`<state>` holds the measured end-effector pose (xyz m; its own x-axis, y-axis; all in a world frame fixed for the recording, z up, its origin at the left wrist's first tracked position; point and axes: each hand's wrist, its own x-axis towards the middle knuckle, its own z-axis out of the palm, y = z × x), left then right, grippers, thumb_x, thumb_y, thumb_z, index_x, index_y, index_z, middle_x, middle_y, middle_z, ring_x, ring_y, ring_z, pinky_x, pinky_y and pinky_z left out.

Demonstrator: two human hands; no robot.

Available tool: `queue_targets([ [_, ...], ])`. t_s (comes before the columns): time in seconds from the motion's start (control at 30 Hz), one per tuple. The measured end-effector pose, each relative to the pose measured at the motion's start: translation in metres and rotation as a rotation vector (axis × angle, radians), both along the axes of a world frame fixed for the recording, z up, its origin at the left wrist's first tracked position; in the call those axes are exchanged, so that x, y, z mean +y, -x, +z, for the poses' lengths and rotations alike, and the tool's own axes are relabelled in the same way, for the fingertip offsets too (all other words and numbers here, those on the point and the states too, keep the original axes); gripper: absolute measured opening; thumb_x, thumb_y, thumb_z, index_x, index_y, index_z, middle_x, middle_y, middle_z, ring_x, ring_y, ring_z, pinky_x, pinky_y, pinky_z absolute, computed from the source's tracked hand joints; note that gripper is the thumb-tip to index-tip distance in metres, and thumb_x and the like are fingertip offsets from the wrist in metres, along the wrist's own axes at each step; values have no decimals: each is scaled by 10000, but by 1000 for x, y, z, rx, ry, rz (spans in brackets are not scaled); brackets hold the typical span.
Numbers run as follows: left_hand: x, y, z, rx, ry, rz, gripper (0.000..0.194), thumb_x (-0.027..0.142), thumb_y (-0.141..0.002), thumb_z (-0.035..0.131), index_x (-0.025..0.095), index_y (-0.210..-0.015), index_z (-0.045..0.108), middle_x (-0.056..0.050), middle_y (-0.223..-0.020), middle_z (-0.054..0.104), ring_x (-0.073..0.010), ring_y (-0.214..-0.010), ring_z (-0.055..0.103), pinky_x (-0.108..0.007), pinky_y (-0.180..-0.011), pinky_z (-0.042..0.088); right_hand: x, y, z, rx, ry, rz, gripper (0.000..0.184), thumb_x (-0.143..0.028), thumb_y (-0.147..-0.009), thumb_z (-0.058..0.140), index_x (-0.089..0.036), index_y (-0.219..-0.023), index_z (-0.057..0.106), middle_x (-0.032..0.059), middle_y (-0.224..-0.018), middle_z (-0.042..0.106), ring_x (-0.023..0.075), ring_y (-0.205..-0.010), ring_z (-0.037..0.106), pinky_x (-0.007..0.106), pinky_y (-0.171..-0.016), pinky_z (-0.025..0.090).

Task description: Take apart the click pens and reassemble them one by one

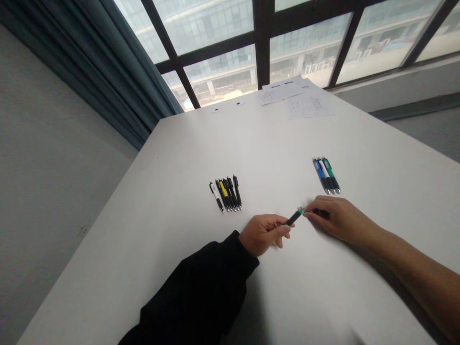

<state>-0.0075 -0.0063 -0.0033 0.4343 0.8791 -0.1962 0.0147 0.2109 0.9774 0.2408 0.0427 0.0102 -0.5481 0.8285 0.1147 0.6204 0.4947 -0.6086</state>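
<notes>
A teal curtain (108,62) hangs beside black-framed windows (219,28) behind the white table (280,143).

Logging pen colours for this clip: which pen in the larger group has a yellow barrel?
The yellow-barrelled pen, the only yellow one there; black pens lie beside it, and a white-barrelled pen at the group's left end.

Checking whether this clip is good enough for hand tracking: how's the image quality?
In the head view, the right hand and the pen look slightly blurred, the window is bright and washed out, wide-angle distortion tilts the table, and a soft shadow falls beneath the right arm.
</notes>
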Motion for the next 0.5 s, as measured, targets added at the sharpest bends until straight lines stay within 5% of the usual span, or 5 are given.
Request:
queue_targets([
  [0.3,0,1,0,46,-21,-27,494,542,-876,657,90,-1060,730,-57,-754,669,-76,-502,546,-210,-488,434,1,-10,15,136,110,24,207,-373,-997,493,-228,-864,557,23,-750,592,180,-647,498,312,-617,390],
  [0.5,-1,2,3,117,-66,-59,479,529,-889,637,87,-1045,739,-51,-724,659,-77,-499,532,-203,-478,430,-5,-10,21,253,314,45,310,-427,-1026,443,-231,-796,510,7,-712,544,172,-641,479,313,-614,384],
])
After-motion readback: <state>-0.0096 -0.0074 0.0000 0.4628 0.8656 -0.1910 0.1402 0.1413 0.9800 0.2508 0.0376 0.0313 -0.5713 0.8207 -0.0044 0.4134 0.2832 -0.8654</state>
